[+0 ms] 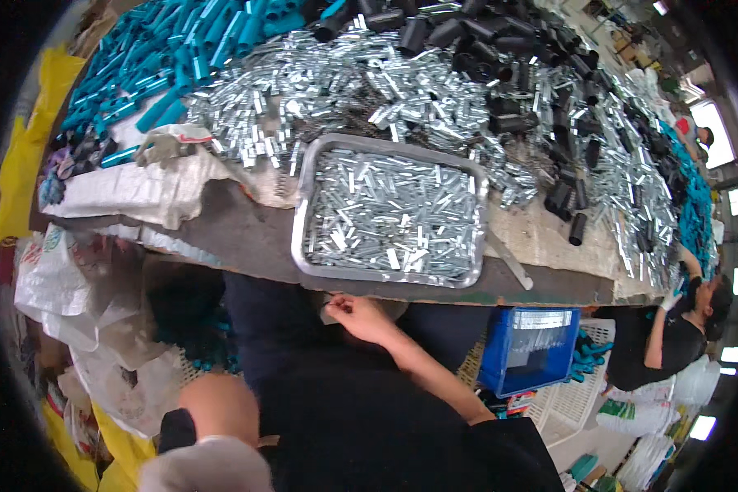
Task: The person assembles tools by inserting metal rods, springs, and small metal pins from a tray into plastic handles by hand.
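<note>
My right hand [354, 316] is just below the table's front edge, under the near side of a metal tray [302, 238]. Its fingers are curled and pinched together; whatever is between them, if anything, is too small to make out. Many small silvery metal pieces [394, 213] fill the tray. My left arm is bent up close to the camera at the lower left, with a pale grey covering [209, 467] at its end. The fingers of that hand do not show.
Heaps of silvery metal parts [336, 82], teal tubes [221, 33] and black tubes [467, 41] cover the table. A flat metal strip [510, 262] lies right of the tray. Below stand a blue bin [492, 361] and white bags [66, 279]. A co-worker [672, 328] sits at the right.
</note>
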Motion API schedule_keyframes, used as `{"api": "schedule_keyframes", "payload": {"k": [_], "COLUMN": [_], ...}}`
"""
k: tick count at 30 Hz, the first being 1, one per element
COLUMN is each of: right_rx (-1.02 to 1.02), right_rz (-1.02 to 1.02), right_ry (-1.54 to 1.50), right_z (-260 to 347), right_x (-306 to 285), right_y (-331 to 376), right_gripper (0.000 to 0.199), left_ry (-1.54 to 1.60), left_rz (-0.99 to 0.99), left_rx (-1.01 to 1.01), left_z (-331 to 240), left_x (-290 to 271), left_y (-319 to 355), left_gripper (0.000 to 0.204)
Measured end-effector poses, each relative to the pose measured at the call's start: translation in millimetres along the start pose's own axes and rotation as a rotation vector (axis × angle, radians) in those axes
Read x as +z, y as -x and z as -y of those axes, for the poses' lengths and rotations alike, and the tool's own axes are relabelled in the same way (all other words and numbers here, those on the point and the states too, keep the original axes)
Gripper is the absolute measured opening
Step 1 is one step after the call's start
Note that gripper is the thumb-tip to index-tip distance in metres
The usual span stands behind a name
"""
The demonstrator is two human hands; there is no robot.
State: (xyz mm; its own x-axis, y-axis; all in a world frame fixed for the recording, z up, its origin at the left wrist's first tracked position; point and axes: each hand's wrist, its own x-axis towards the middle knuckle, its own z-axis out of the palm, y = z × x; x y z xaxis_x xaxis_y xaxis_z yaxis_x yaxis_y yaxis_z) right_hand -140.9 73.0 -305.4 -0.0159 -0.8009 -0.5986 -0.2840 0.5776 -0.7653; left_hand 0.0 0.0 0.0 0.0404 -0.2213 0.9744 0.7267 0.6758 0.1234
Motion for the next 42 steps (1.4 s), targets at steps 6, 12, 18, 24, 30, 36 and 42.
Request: {"api": "schedule_keyframes", "payload": {"k": [6,12,18,24,30,36,42], "right_rx": [-0.104,-0.101,-0.158,-0.371,-0.612,-0.559,-0.640], "right_rz": [-0.022,-0.021,0.109,0.311,-0.276,-0.333,-0.385], "right_ry": [-0.092,-0.113,-0.074,-0.359,-0.553,-0.341,-0.341], "right_z": [-2,-3,41,108,115,103,95], "right_x": [4,5,-14,-78,-98,-94,-94], "right_y": [1,-1,35,90,55,45,44], "right_gripper": [0.027,0.028,0.022,0.018,0.002,0.012,0.013], "left_ry": [-0.029,-0.090,-0.177,-0.580,-0.598,-0.597,-0.615], "left_rz": [-0.067,0.077,0.040,0.025,0.028,-0.015,0.021], "left_rx": [0.034,-0.069,-0.506,-0.886,-1.132,-1.111,-1.143], "left_z": [2,-3,29,121,129,133,133], "left_x": [6,-4,-44,-93,-102,-103,-103], "left_y": [-4,-5,51,118,144,149,153], "left_gripper": [0.010,0.010,0.030,0.040,0.035,0.033,0.033]}}
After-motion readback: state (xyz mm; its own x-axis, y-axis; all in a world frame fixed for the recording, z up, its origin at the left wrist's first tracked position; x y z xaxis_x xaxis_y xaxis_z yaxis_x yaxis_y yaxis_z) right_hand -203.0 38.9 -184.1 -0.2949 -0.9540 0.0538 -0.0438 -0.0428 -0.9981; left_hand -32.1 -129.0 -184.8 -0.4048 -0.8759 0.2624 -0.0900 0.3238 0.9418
